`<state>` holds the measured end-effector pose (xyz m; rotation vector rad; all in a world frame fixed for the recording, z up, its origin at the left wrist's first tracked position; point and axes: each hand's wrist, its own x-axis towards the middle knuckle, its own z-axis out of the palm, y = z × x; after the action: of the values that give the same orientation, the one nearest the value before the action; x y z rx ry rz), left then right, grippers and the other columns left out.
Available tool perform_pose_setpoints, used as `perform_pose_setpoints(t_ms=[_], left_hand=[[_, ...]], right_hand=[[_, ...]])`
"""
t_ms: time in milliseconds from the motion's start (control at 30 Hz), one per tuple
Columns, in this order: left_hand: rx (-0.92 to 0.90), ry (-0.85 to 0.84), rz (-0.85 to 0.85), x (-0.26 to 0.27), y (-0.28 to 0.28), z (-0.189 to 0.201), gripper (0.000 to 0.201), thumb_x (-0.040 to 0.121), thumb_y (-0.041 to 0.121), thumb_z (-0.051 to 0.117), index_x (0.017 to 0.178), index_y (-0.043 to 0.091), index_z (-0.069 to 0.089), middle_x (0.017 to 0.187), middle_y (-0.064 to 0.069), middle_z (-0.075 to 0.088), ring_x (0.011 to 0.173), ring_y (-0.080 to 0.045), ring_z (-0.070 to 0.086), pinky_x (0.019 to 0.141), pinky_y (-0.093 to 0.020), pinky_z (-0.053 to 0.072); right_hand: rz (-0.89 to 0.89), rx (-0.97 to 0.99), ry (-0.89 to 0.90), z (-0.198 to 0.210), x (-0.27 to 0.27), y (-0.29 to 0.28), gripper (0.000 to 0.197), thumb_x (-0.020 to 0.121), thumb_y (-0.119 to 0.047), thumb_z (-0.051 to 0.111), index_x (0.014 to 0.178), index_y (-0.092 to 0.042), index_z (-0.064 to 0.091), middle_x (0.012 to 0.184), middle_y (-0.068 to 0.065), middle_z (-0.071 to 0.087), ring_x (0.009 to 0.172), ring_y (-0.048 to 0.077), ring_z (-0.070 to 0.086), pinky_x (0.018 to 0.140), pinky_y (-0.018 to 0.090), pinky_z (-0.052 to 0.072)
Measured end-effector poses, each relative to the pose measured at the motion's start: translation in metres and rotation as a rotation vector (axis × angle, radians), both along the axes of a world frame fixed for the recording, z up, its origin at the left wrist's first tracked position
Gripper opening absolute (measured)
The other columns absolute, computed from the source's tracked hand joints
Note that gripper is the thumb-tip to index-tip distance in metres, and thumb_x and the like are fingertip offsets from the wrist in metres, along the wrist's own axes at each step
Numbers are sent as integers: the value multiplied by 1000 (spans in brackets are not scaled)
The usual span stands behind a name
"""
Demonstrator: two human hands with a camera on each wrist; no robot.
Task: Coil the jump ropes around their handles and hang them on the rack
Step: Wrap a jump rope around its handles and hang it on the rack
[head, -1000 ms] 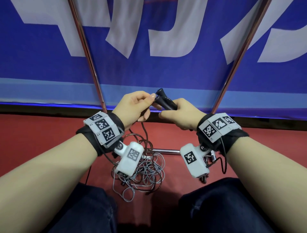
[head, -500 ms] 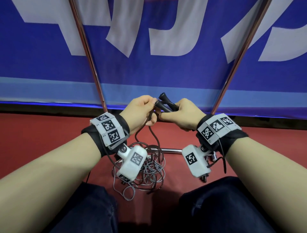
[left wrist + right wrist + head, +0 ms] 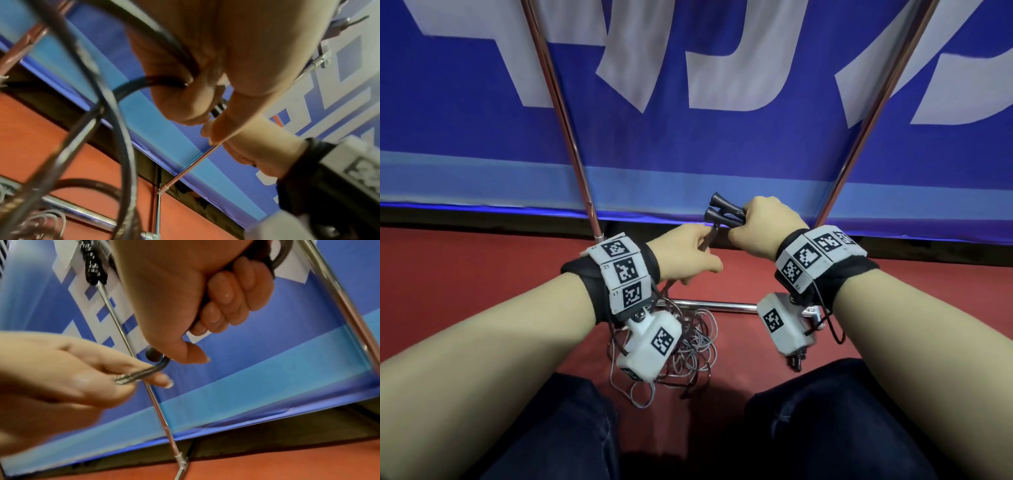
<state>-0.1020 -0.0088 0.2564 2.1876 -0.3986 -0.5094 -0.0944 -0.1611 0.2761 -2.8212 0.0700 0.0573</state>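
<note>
The rope (image 3: pixel 705 241) is hanging mid-frame, bendy and thin. My right hand (image 3: pixel 763 226) is squeezing both handles (image 3: pixel 722 212) together. My left hand (image 3: pixel 685 253) is pinching the cord just below them. It is probably light and slippery, so pinching close seems best.

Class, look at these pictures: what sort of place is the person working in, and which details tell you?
Probably a sports hall: a red floor, a blue banner with large white lettering along the wall, and tangled jump ropes beside a metal rack.

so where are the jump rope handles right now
Head view, centre: both handles sit together in the right hand, just above the left hand.
</note>
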Motion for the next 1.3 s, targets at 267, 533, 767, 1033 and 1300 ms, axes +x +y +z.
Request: perform_pose_setpoints(t_ms=[267, 533, 767, 1033, 1300], left_hand=[[538, -461, -145, 3, 17, 7, 39, 78, 1, 48, 104, 25, 65, 95, 0, 64, 89, -25, 59, 70, -29, 44], [455, -510, -86, 7, 25, 11, 36, 76, 8, 52, 100, 31, 67, 87, 12, 61, 88, -18, 57, 69, -26, 42], [209, -134, -112, 10, 26, 13, 36, 64, -14, 57, 84, 7, 77, 69, -2, 56, 72, -17, 49, 74, -39, 46], [21, 53, -110, -2, 23, 23, 18, 64, -17, 51, 71, -11, 67, 60, -12, 58, 51, -14, 48, 53, -22, 36], [-259, 232, 48, -7, 1, 25, 27, 58, 2, 46, 81, -9, 55, 53, -13, 46, 29, -10, 22, 36, -13, 26]], right_hand=[[232, -425, 63, -10, -11, 6, 2, 83, -19, 51, 84, -17, 50, 80, 4, 50, 76, 30, 55, 65, 30, 40], [528, -508, 106, -18, -23, 17, 3, 82, -21, 51, 78, -20, 52, 74, 0, 50, 68, 27, 51, 62, 29, 39], [606, -359, 82, -10, -32, 5, 12, 78, -20, 54, 68, -21, 47, 61, -6, 44, 64, 25, 48, 58, 26, 37], [562, -108, -15, 1, -45, 4, 29, 77, -14, 58, 56, -22, 39, 52, -5, 44, 50, 16, 39, 48, 27, 29], [161, 226, -161, 8, -33, 6, 30, 77, -17, 58, 53, -17, 39, 51, -1, 43, 51, 24, 40, 49, 27, 30]])
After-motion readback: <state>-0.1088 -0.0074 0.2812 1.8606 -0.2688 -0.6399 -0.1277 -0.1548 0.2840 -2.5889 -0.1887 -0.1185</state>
